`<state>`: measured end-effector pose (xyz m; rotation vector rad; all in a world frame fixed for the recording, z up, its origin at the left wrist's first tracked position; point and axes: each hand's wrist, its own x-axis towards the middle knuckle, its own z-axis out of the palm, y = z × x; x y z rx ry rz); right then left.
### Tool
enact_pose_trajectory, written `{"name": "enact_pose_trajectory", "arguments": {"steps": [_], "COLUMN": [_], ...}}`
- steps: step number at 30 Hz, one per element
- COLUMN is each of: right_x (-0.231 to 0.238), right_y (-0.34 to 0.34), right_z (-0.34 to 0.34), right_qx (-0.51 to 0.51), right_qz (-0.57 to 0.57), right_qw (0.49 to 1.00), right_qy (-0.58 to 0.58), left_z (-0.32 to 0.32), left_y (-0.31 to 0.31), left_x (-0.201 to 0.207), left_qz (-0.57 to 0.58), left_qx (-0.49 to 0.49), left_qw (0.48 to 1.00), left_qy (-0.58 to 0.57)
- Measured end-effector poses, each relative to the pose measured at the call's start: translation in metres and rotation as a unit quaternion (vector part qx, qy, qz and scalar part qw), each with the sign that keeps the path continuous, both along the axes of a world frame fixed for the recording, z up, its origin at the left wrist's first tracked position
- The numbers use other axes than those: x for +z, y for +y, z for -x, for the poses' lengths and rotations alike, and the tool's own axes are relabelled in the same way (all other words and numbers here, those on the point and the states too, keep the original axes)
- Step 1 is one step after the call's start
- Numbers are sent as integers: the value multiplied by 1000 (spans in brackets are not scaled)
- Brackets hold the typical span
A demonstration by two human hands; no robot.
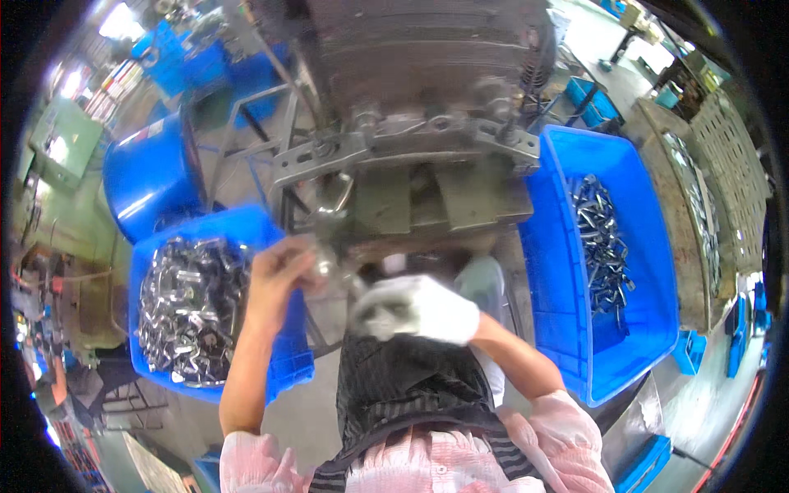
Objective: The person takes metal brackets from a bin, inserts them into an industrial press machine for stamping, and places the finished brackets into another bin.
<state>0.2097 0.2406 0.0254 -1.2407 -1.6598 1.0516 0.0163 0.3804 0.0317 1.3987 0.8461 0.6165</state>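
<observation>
Both blurred | left hand — beside shiny part | right hand — gloved | grips unclear

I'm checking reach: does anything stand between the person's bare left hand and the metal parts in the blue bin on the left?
In this view, only the right wall of the blue bin lies between the left hand and the metal parts; no cover shows.

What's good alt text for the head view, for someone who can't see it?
A person's bare left hand and white-gloved right hand, both blurred, are in front of a dark machine. Blue bins holding shiny metal parts stand on either side.
</observation>
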Motion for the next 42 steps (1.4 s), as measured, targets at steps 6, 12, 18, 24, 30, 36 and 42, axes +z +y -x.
{"name": "enact_pose_trajectory", "arguments": {"steps": [6,12,18,24,30,36,42], "right_x": [-21,-34,-32,-41,-39,-37,-33], "right_y": [25,55,68,67,65,65,-7], "right_z": [-71,-90,-77,-79,-81,-79,-141], "right_qx": [-309,-369,-424,-400,-422,-397,-542], "right_qz": [-73,4,10,10,3,20,-98], "right_qw": [947,908,885,873,888,886,835], "right_qy": [58,199,190,279,182,237,-16], "left_z": [128,208,212,219,232,198,168], "left_y": [24,-7,-23,-7,6,14,41], "left_x": [-6,-49,-93,-93,-93,-49,8], "left_qz": [-311,-382,-351,-417,-516,-530,-409], "left_qx": [80,-88,-141,-147,-162,-172,256], "left_qw": [883,676,600,635,615,670,823], "left_qy": [343,624,705,633,574,490,300]}}
